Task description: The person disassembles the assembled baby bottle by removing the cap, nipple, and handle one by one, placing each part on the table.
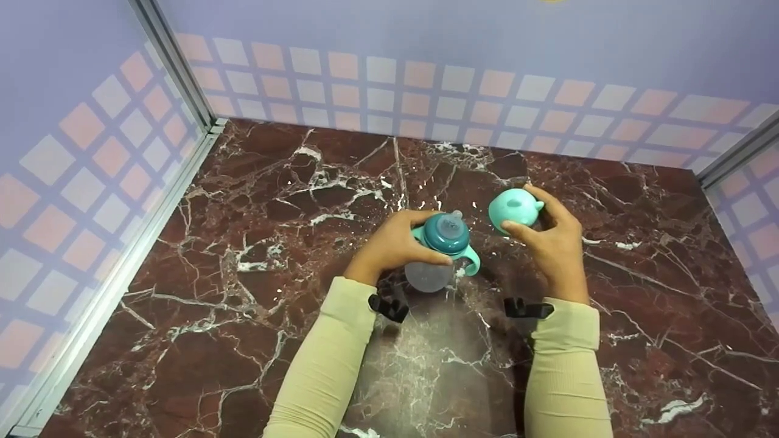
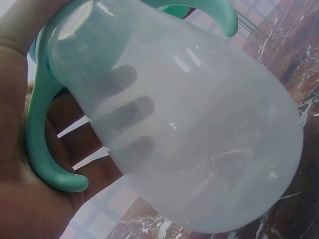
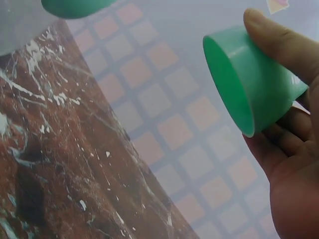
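Left hand (image 1: 392,246): fingers (image 2: 82,142) curled round the translucent bottle (image 1: 426,277), just below its teal collar (image 1: 446,243). A clear teat (image 1: 451,222) tops the collar; curved mint handles (image 1: 472,263) flank the neck. Right hand (image 1: 555,234): fingers and thumb grip the mint cap (image 1: 512,210), apart from the bottle, its hollow side visible from the right wrist. Both are over the dark marbled surface (image 1: 201,365); whether the bottle's base touches it cannot be told.
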Demonstrator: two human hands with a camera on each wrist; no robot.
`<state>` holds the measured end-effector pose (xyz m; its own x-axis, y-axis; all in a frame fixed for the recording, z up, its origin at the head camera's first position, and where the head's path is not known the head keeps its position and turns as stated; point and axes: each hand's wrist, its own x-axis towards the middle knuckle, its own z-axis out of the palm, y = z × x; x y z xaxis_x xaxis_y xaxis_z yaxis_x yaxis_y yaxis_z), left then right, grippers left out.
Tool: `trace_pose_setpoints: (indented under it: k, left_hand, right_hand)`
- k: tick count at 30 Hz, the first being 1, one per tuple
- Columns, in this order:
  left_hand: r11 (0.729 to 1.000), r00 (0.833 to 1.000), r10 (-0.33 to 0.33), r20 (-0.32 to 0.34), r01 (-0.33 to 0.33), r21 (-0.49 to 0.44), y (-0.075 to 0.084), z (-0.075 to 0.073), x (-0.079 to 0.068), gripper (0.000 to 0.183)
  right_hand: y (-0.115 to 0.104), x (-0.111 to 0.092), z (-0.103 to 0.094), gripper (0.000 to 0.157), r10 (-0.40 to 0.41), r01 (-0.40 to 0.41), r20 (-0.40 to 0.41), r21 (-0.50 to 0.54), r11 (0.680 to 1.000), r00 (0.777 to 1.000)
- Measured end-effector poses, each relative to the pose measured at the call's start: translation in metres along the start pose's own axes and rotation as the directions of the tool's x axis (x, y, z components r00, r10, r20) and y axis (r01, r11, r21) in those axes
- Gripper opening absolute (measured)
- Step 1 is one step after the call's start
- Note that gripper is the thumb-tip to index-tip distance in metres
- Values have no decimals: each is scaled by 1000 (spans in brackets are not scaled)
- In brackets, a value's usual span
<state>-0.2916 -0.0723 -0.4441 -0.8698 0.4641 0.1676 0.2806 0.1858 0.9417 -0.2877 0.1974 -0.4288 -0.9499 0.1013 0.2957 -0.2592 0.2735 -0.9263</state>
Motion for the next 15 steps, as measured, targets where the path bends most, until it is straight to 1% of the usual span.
trace_pose_setpoints:
  k: [5,8,12,15]
  left_hand:
    - [1000,1000,0,3,0,5,0,0,0,73]
    - [1000,1000,-7,4,6,20,-1,0,1,73]
    - [999,1000,-15,2,15,34,-1,1,1,75]
    - [999,1000,-12,-2,12,34,-2,1,1,75]
  right_hand:
    - [4,1,-3,67,2,-2,10,-31,1000,1000]
    - [7,2,-5,65,7,-6,23,-32,999,1000]
    - [12,2,-7,65,43,-41,27,-48,998,999]
    - [17,3,-9,65,79,-76,24,-93,993,997]
